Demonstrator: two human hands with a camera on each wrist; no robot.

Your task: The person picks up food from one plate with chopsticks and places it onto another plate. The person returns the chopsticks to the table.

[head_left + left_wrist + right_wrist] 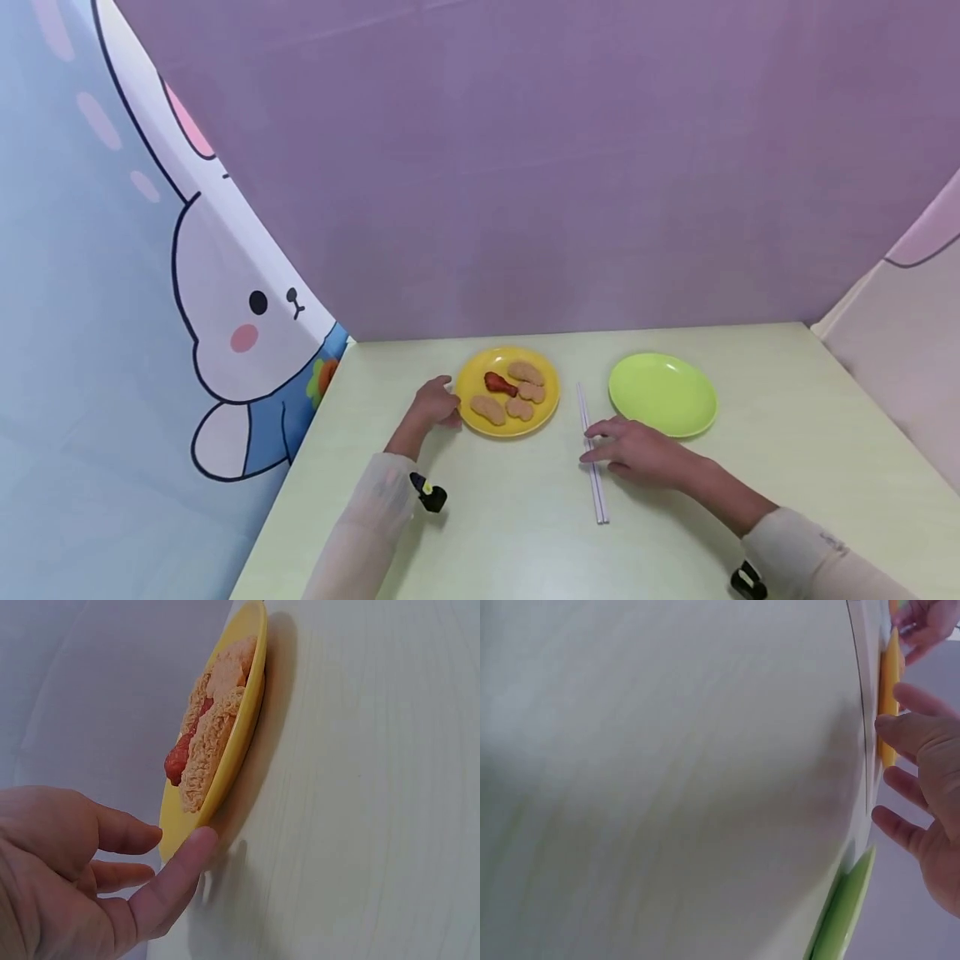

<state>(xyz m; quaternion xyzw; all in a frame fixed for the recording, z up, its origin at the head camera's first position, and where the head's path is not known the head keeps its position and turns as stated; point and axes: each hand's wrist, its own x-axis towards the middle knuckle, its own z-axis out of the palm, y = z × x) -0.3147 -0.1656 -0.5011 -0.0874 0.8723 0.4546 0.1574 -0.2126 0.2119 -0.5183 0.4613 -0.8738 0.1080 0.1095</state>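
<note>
My left hand (437, 402) is at the left edge of a yellow plate (551, 408), its thumb and fingertips right at the rim in the left wrist view. On that plate lie a red-brown toy drumstick (498, 384) and several tan, breaded-looking pieces, one of them a long nugget (488, 409). My right hand (637, 452) hovers over a pair of pale chopsticks (597, 493) with fingers spread and thumb and forefinger apart. The hand covers part of their middle. Its knuckles are close to the front of a green plate (663, 393) with nothing on it.
The pale table (510, 533) ends at a purple backdrop (525, 167) behind the plates. On the left hangs a cloth with a cartoon rabbit (225, 333). Black straps with small fittings sit at both sleeves.
</note>
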